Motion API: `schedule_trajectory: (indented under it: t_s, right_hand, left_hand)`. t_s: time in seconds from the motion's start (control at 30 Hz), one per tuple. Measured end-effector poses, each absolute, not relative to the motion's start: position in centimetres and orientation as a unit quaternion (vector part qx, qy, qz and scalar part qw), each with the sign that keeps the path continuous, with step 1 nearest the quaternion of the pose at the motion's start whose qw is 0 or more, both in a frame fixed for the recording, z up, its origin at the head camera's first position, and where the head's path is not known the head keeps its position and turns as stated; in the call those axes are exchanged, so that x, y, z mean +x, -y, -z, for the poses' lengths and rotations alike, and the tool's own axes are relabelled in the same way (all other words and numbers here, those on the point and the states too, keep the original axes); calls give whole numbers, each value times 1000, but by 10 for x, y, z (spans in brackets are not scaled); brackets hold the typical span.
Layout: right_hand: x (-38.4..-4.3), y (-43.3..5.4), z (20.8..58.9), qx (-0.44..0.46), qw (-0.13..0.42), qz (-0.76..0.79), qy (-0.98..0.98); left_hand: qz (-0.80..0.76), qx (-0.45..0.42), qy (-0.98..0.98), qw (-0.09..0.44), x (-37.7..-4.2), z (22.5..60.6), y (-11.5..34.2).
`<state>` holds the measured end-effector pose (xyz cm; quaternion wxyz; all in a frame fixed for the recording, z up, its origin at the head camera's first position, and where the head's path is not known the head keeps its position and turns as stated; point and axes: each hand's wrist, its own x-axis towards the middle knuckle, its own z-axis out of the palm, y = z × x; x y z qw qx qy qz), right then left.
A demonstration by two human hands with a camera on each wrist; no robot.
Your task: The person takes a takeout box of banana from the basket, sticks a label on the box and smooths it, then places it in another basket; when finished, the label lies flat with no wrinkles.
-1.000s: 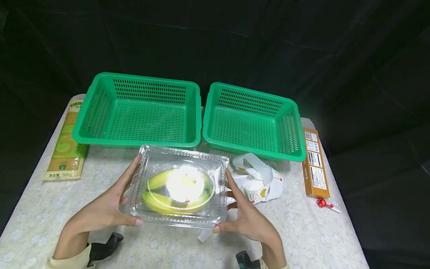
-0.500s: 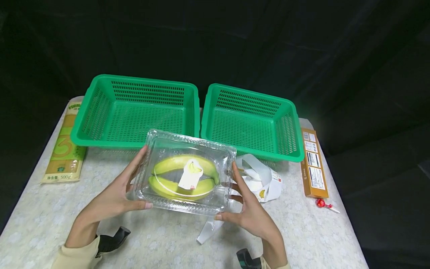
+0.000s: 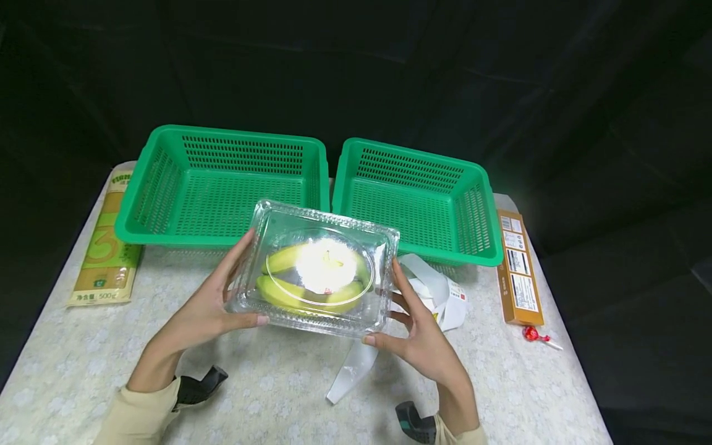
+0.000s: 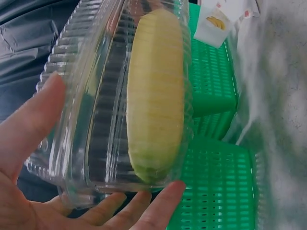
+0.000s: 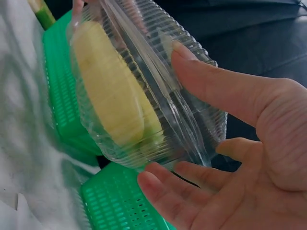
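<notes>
A clear plastic clamshell box (image 3: 253,296) is held up off the table, tilted, with yellow-green bananas (image 3: 280,293) inside. My left hand (image 3: 206,312) holds its left end, thumb at the near edge and fingers at the side and underneath. At the opposite end my right hand (image 3: 425,340) grips it the same way, thumb on the near corner. Bright glare covers the middle of the lid. The far edge of the box overlaps both green baskets in the head view. Through the ribbed wall, a banana (image 4: 156,96) shows in the left wrist view.
Two green baskets, left (image 3: 222,238) and right (image 3: 411,247), stand at the back. A noodle packet (image 3: 105,253) lies left. Crumpled white paper strips (image 3: 439,281) with banana prints lie partly behind my right hand. An orange box (image 3: 520,272) and red lollipop (image 3: 531,334) lie right.
Both hands have carried the clamshell box up and to the right, toward the baskets. More of the white paper strip shows below it.
</notes>
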<state>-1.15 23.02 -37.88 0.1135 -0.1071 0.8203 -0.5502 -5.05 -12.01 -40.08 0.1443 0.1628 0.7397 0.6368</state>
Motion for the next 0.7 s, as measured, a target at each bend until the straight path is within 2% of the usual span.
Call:
schedule_trajectory:
  t_s: [0.4,0.7]
  right_hand:
    - [-15,-231,380,-81,89,549,-827]
    - [-21,-231,381,-66,82,539,-836]
  left_hand:
    - [-629,162,-750,127,-60,400,110]
    - [-609,159,-762,150,-68,395,106]
